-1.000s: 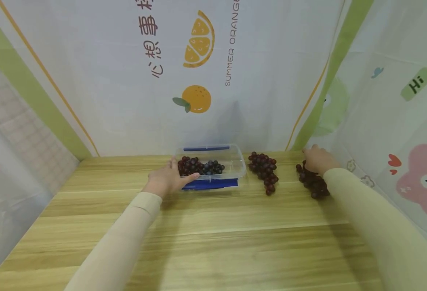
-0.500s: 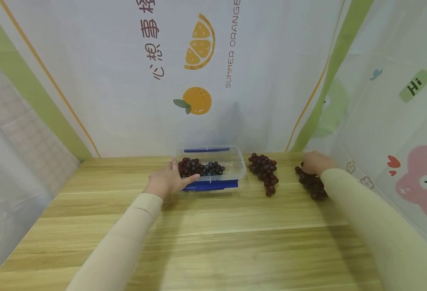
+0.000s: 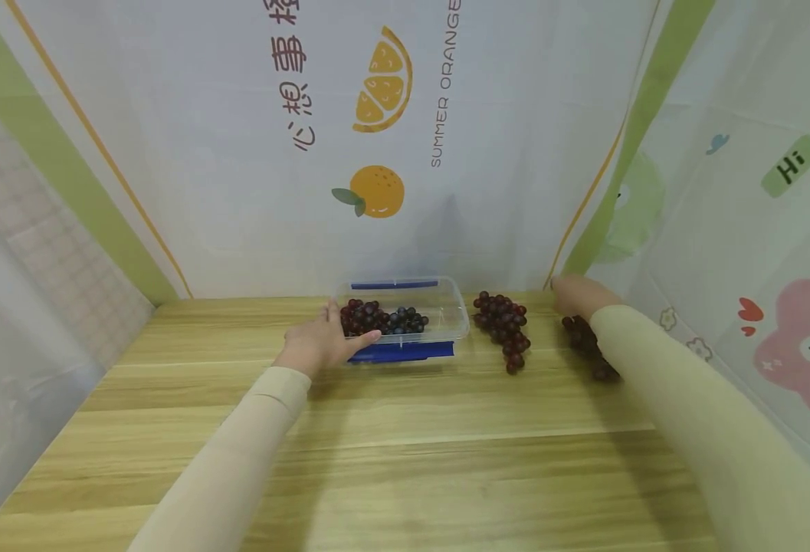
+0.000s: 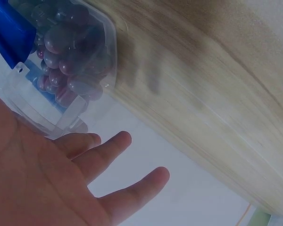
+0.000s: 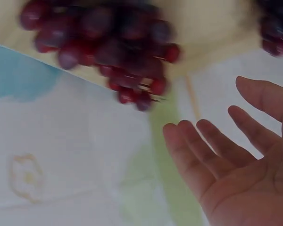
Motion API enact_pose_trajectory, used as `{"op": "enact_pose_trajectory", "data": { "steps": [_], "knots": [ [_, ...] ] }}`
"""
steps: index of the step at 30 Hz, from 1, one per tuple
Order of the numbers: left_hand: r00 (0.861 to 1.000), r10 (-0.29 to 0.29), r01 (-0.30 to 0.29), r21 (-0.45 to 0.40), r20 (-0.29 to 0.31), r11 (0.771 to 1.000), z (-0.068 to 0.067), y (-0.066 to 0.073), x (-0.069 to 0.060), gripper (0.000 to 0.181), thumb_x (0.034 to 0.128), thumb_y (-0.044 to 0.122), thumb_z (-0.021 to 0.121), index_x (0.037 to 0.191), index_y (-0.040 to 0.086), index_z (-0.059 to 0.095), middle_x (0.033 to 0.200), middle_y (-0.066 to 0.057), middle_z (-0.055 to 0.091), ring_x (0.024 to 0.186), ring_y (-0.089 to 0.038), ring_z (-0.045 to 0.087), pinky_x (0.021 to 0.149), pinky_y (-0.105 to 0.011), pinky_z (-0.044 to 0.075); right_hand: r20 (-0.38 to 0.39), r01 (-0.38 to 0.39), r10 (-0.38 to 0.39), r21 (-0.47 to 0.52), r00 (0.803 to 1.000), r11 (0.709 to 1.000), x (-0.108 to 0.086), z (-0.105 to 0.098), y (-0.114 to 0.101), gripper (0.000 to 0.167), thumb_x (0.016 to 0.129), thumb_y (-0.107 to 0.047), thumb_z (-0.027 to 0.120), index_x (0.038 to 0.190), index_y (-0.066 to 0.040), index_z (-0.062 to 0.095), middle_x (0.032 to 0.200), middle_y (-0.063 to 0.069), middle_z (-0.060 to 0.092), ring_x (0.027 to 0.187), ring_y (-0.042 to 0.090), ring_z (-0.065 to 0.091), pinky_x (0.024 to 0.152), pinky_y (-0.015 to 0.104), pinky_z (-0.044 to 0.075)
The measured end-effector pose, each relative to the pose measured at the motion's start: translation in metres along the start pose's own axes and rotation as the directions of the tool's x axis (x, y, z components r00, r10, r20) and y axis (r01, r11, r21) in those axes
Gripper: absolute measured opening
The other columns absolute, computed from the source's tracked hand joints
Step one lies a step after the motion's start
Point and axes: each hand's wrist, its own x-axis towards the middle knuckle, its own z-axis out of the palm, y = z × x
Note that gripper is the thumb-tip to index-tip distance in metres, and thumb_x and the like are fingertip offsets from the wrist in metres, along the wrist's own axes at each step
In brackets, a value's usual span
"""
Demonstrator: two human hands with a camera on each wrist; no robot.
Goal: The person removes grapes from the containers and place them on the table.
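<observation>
Near the right hand [image 3: 582,296], its grip wide and empty, the grape bunch [image 3: 502,320] lies left on the worktop [image 3: 446,475], long axis toward the person, a second bunch [image 3: 583,343] partly behind the sleeve [image 3: 660,383], while the left hand [image 3: 319,341], fingers straight, touches the box [image 3: 461,310].

Container [image 3: 451,310] is sitting near the far edge of the table [image 3: 411,468], back cloth [image 3: 260,207] hanging behind it. Inside, first grape bunch [image 3: 363,316] is lying at the left end, second bunch [image 3: 406,320] just to its right. Third bunch [image 3: 503,323] is lying on the table just right of the container — fourth bunch [image 3: 586,349] is lying farther right, near the side cloth [image 3: 715,230]. Left hand [image 3: 318,339] is resting at the container's left end; right hand [image 3: 580,295] is hanging by the fourth bunch's far end.
</observation>
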Motion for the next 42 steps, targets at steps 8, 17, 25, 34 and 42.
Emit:
{"op": "enact_pose_trajectory", "data": {
  "steps": [8, 17, 25, 34, 42],
  "knots": [
    [1.0, 0.002, -0.002, -0.009, -0.01, 1.0, 0.001, -0.001, -0.001, 0.128, 0.0901, 0.097, 0.027, 0.17, 0.0, 0.002, 0.173, -0.023, 0.032, 0.051, -0.023, 0.055, 0.074, -0.051, 0.058, -0.01, 0.083, -0.083, 0.024, 0.997, 0.996, 0.012, -0.036, -0.056, 0.053, 0.1, 0.006, 0.046, 0.153, 0.009, 0.048, 0.158, 0.034, 0.048, 0.148, 0.054, 0.045, 0.118, 0.064, 0.044],
    [1.0, 0.005, -0.005, -0.015, -0.015, 1.0, 0.002, 0.0, 0.0, 0.129, 0.0893, 0.098, 0.025, 0.17, 0.0, 0.001, 0.173, -0.023, 0.029, 0.054, -0.026, 0.062, 0.098, -0.067, 0.055, -0.03, 0.131, -0.131, -0.001, 0.991, 0.991, 0.007, -0.063, -0.109, 0.056, 0.098, 0.011, 0.047, 0.153, 0.002, 0.054, 0.16, 0.027, 0.05, 0.149, 0.047, 0.048, 0.114, 0.055, 0.05],
    [1.0, 0.004, -0.004, -0.014, -0.019, 1.0, 0.001, -0.001, -0.001, 0.127, 0.0906, 0.097, 0.026, 0.17, 0.001, 0.002, 0.175, -0.023, 0.026, 0.057, -0.028, 0.064, 0.087, -0.061, 0.058, -0.035, 0.225, -0.23, -0.105, 0.973, 0.969, 0.001, -0.072, -0.144, 0.056, 0.098, 0.009, 0.052, 0.151, -0.008, 0.06, 0.16, 0.02, 0.054, 0.148, 0.042, 0.051, 0.109, 0.05, 0.052],
    [1.0, 0.0, 0.0, -0.025, -0.013, 1.0, 0.0, -0.001, -0.003, 0.13, 0.0887, 0.098, 0.025, 0.17, 0.001, 0.001, 0.174, -0.024, 0.029, 0.07, -0.032, 0.072, 0.097, -0.066, 0.055, 0.03, 0.393, -0.399, -0.256, 0.916, 0.883, 0.007, -0.059, -0.183, 0.053, 0.102, -0.002, 0.066, 0.152, -0.019, 0.061, 0.157, 0.01, 0.06, 0.145, 0.033, 0.056, 0.117, 0.049, 0.05],
    [1.0, 0.015, -0.016, -0.021, -0.022, 1.0, 0.0, -0.001, -0.002, 0.127, 0.0915, 0.096, 0.026, 0.17, -0.002, 0.002, 0.173, -0.026, 0.028, 0.073, -0.035, 0.074, 0.1, -0.069, 0.054, 0.11, 0.532, -0.525, -0.287, 0.844, 0.796, 0.017, -0.04, -0.213, 0.061, 0.101, 0.002, 0.068, 0.154, -0.027, 0.058, 0.163, 0.006, 0.053, 0.149, 0.03, 0.053, 0.118, 0.045, 0.05]
  ]
}}
